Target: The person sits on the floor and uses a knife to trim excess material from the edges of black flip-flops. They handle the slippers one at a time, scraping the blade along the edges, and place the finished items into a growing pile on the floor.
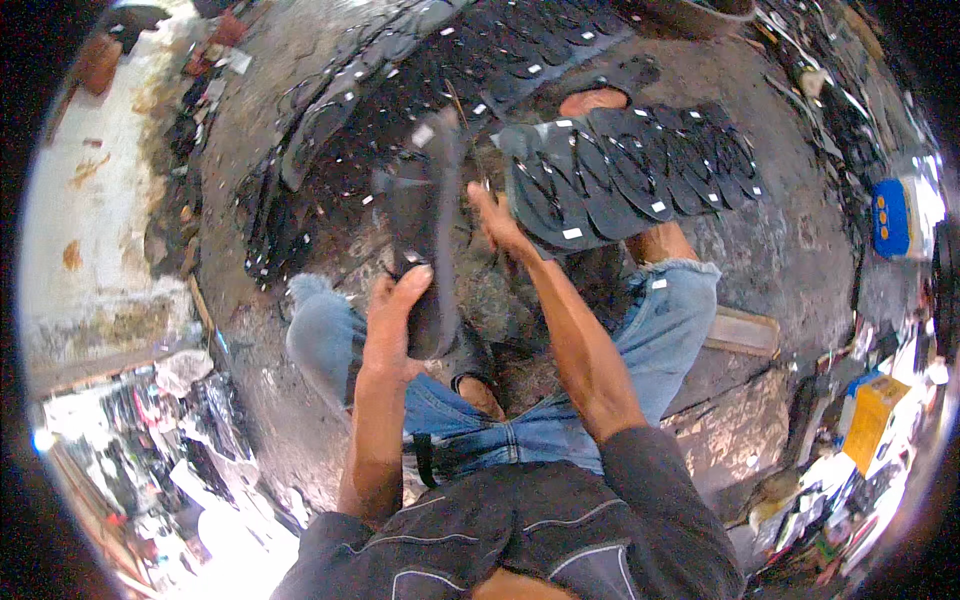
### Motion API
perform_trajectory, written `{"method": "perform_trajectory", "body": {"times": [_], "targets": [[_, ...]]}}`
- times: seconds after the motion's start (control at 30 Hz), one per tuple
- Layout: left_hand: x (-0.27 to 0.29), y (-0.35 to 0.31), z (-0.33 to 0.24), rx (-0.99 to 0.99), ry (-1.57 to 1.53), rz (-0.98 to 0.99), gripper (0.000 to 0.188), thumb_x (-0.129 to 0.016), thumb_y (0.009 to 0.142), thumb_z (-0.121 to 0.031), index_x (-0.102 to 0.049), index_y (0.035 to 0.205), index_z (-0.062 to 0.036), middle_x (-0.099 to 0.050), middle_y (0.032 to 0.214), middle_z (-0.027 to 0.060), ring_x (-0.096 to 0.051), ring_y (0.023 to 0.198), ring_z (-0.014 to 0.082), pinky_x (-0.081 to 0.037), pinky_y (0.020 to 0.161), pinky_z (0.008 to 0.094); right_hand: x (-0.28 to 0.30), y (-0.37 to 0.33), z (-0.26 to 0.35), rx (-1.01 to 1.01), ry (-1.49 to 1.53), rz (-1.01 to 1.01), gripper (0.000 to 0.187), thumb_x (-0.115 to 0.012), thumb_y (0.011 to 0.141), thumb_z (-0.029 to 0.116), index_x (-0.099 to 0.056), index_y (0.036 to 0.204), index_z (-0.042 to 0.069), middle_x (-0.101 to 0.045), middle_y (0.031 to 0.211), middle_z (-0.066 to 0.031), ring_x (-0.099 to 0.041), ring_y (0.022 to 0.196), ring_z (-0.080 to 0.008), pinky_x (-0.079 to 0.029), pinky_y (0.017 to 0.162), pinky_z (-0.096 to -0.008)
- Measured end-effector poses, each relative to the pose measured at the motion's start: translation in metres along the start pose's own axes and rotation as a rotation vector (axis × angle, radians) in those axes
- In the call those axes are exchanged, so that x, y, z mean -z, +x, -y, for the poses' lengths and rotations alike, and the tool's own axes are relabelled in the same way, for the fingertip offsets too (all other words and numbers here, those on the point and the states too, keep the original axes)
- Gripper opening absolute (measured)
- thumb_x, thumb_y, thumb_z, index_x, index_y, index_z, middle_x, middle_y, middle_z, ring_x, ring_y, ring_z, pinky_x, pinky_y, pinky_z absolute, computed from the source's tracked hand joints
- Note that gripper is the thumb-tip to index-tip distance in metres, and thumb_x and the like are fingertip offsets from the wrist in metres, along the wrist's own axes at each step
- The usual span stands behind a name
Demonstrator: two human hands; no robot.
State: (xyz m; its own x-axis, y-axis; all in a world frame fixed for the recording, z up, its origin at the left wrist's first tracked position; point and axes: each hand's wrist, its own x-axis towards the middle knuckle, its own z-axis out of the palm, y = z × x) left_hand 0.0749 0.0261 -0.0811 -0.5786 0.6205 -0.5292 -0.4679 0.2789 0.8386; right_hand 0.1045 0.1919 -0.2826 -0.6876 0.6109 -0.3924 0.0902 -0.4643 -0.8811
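Centrally: one dark, flat footwear piece [425, 225], in the person's left hand [390, 315], clasped near its lower end; a steady edge hold probably serves best. Beside it: right hand [500, 225], grip cannot be told. Rightward: row of black sandals [590, 190]. Obscured: the piece's blurred far end, left fingers behind.

No words or numbers can be read anywhere in view. Small white patches [572, 233], like labels, stand on the row of black sandals [625, 185], and a blurred one shows near the far end of the dark sandal [425, 215], all too small for any print to be told. At the right, a blue package [890, 218] bears yellow round marks, and a yellow box [875, 422] shows no legible lettering.
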Motion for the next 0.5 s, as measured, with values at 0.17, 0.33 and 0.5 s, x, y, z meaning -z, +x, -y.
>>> {"method": "perform_trajectory", "body": {"times": [0.17,0.33,0.5], "targets": [[0.019,-0.032,0.013,-0.351,-0.032,-0.091,0.037,-0.071,0.094,-0.022,-0.061,0.125,-0.0031,-0.067,0.102,0.0028,-0.065,0.088,0.0127,-0.055,0.077,0.0305,-0.018,-0.167,0.07,0.058,0.3,0.019,0.039,-0.069,0.098,0.039,-0.071,0.111,0.002,-0.071,0.085,-0.0033,-0.062,0.072,-0.0107,-0.051,0.065,-0.0293],[0.001,-0.046,0.023,-0.5,0.005,-0.212,0.046,-0.058,0.103,-0.023,-0.048,0.143,-0.0008,-0.056,0.138,0.0119,-0.057,0.12,0.0239,-0.045,0.106,0.0367,0.002,-0.24,0.118,0.25,-0.074,0.024,0.032,-0.078,0.093,0.021,-0.073,0.116,-0.001,-0.074,0.097,-0.0056,-0.065,0.083,-0.0103,-0.053,0.078,-0.0276],[0.031,-0.049,-0.018,-0.277,-0.125,0.063,0.046,-0.071,0.099,-0.033,-0.059,0.131,-0.0033,-0.07,0.109,0.0086,-0.07,0.096,0.0175,-0.059,0.084,0.0334,0.011,-0.299,0.102,0.132,-0.388,0.146,0.033,-0.084,0.087,0.02,-0.074,0.114,0.004,-0.072,0.086,-0.0019,-0.062,0.078,-0.0063,-0.051,0.07,-0.0261]]}}
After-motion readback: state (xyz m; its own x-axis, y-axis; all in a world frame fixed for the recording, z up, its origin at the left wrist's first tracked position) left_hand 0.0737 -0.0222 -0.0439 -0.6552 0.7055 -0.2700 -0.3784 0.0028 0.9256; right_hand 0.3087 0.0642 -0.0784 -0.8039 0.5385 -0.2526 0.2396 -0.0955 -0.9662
